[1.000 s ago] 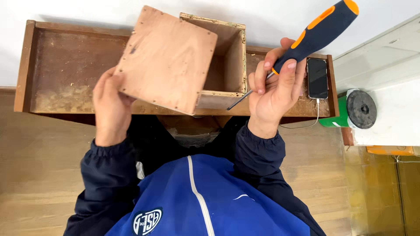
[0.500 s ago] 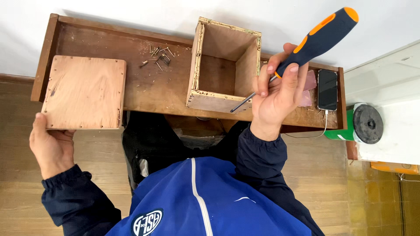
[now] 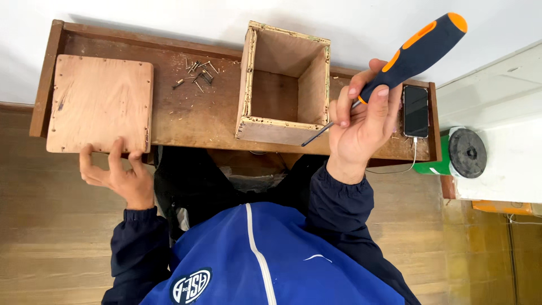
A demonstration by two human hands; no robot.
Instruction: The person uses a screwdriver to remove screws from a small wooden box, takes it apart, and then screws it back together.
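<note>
An open-topped wooden box (image 3: 285, 85) stands on a dark wooden shelf (image 3: 186, 118). A square plywood panel (image 3: 100, 104) lies flat on the shelf's left end. My left hand (image 3: 116, 175) is open just below the panel's near edge, fingertips touching or almost touching it. My right hand (image 3: 364, 121) grips a screwdriver (image 3: 415, 51) with a black and orange handle; its metal shaft points down-left toward the box's near right corner. Several loose screws (image 3: 197, 73) lie on the shelf between panel and box.
A black phone (image 3: 416, 111) with a cable lies on the shelf's right end. A green object with a black disc (image 3: 467, 152) stands on the floor to the right, beside a white surface (image 3: 502, 130). A white wall is behind the shelf.
The panel went from over the box to lying flat on the shelf's left end. My left hand let go of it and now rests open at its near edge.
</note>
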